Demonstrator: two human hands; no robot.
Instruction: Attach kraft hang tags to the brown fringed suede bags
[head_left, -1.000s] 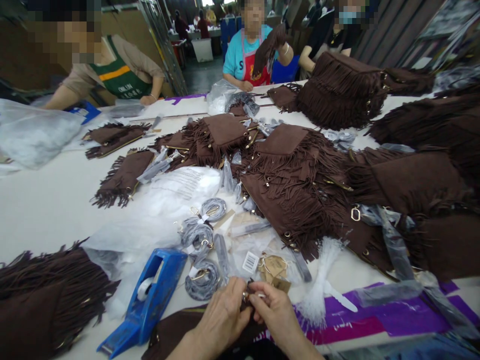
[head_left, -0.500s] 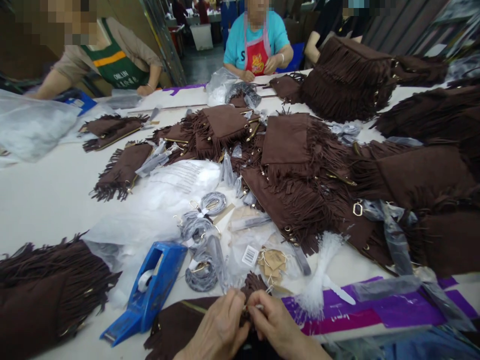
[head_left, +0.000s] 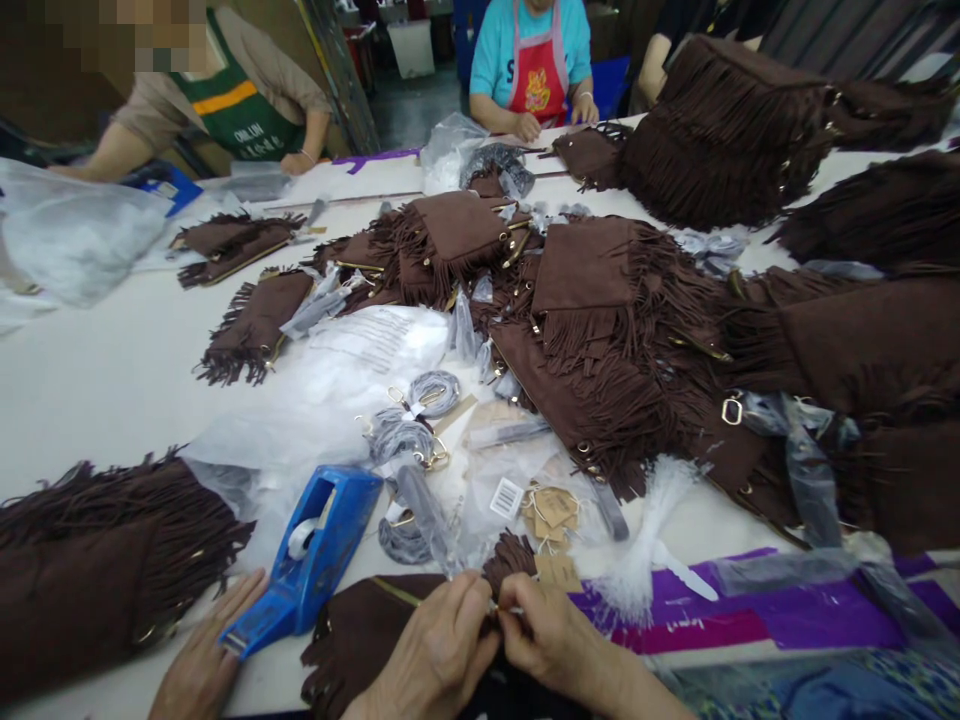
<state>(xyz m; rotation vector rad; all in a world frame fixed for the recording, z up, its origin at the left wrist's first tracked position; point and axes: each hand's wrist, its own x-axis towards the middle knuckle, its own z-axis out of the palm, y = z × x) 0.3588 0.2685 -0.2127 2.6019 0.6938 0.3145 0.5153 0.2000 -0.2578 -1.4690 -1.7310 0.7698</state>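
Left grip (head_left: 433, 642), right grip (head_left: 553, 634), pinched closed (partly hidden), on brown tassel (head_left: 511, 560)

A turquoise shirt (head_left: 489, 62) shows "S"; lettering (head_left: 257, 148) on the green apron (head_left: 238, 118) is blurred.

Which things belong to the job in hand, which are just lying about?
In the job:
small unclear piece in left hand and right hand
brown fringed pouch
likely kraft tags, white plastic fasteners

Lying about, apparently:
blue tape dispenser, beside another person's hand
purple plastic sheet
white printed plastic bag
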